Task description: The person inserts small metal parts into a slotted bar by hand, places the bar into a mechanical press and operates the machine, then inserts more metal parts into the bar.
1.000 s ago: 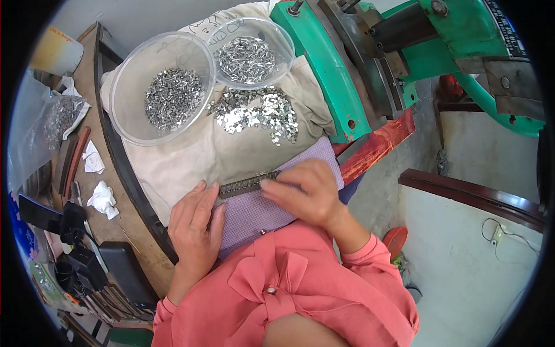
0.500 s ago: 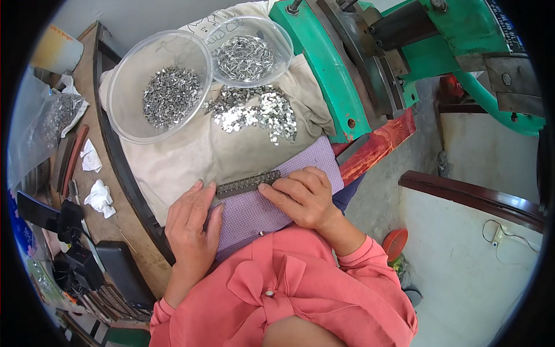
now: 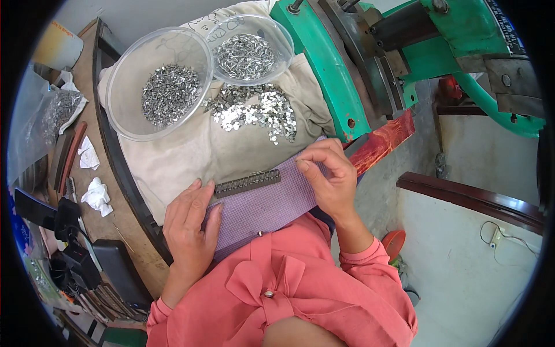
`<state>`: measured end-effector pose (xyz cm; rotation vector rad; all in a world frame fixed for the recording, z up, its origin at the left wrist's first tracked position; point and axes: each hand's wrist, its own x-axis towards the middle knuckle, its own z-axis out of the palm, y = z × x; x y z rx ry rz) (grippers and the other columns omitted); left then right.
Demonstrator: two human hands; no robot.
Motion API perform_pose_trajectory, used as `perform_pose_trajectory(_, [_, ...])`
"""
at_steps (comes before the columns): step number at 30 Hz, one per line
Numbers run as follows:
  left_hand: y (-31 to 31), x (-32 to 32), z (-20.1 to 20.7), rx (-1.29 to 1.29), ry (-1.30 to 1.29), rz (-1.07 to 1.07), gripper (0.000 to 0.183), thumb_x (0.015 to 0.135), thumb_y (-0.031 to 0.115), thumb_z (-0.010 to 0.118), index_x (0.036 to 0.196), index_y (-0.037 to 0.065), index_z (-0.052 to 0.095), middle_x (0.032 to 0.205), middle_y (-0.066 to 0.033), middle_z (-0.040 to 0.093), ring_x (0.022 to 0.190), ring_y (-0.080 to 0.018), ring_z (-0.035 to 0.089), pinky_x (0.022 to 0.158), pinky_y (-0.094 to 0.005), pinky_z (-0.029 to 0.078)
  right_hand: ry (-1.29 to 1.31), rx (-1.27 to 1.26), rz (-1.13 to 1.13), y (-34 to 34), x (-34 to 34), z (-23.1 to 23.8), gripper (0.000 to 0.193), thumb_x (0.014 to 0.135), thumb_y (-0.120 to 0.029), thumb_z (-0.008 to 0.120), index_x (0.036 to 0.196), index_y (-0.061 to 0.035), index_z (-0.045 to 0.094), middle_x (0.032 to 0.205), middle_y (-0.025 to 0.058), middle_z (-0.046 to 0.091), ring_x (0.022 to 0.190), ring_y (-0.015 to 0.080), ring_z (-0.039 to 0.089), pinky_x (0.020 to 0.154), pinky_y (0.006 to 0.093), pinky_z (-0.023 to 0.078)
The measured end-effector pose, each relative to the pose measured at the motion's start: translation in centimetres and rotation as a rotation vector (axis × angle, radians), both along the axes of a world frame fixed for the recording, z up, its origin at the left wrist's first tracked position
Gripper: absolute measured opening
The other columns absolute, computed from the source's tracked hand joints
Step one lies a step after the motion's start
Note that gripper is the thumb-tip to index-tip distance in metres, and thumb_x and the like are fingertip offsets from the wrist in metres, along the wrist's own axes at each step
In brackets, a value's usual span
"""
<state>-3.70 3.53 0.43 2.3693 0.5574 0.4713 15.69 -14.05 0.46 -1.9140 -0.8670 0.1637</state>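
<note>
Our gray concrete floor point(image 3: 376, 205)
We see a white wall point(image 3: 448, 283) and shiny brown ledge point(image 3: 471, 200) right, and a wooden tabletop point(image 3: 114, 179) left.

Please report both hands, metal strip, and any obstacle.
Left hand at left end of strip. Right hand off strip. Strip at edge of purple cloth. Discs beyond, not blocking.

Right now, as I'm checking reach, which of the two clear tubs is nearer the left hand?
The larger tub, on the left: its rim comes closer to the left hand than the smaller tub, which sits beside the green machine.
</note>
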Motion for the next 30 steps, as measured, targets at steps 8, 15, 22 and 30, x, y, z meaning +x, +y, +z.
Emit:
perform_pose_trajectory(8, [0.0, 0.0, 0.1, 0.002, 0.006, 0.000, 0.048, 0.074, 0.000, 0.079, 0.121, 0.004, 0.071, 0.110, -0.0143, 0.071, 0.110, -0.0318, 0.067, 0.092, -0.0399, 0.051, 0.021, -0.115, 0.195, 1.8, 0.5, 0.9, 0.008, 0.083, -0.009, 0.077, 0.091, -0.0071, 0.076, 0.098, 0.0034, 0.067, 0.098, 0.0232, 0.055, 0.088, 0.0342, 0.044])
perform_pose_trajectory(15, [0.0, 0.0, 0.2, -0.012, 0.013, -0.003, 0.048, 0.074, 0.001, 0.079, 0.121, 0.005, 0.070, 0.110, -0.0136, 0.071, 0.112, -0.0318, 0.067, 0.093, -0.0401, 0.051, -0.014, -0.165, 0.268, 2.3, 0.2, 0.7, 0.009, 0.080, -0.009, 0.079, 0.089, -0.0082, 0.076, 0.103, 0.0031, 0.065, 0.100, 0.0241, 0.054, 0.088, 0.0349, 0.044])
perform_pose_trajectory(22, [0.1, -0.1, 0.2, -0.021, 0.011, -0.008, 0.049, 0.075, 0.000, 0.079, 0.123, 0.005, 0.070, 0.111, -0.0131, 0.071, 0.113, -0.0322, 0.067, 0.094, -0.0412, 0.051, -0.046, -0.185, 0.270, 2.6, 0.2, 0.4, 0.009, 0.079, -0.009, 0.079, 0.087, -0.0083, 0.076, 0.102, 0.0031, 0.065, 0.101, 0.0253, 0.055, 0.089, 0.0361, 0.044])
perform_pose_trajectory(30, [0.1, -0.1, 0.2, -0.034, 0.018, -0.009, 0.049, 0.075, 0.001, 0.079, 0.123, 0.005, 0.069, 0.111, -0.0131, 0.071, 0.114, -0.0322, 0.066, 0.095, -0.0411, 0.050, -0.088, -0.219, 0.273, 2.9, 0.1, 0.4, 0.010, 0.079, -0.011, 0.080, 0.087, -0.0086, 0.076, 0.103, 0.0032, 0.065, 0.101, 0.0258, 0.056, 0.089, 0.0370, 0.044])
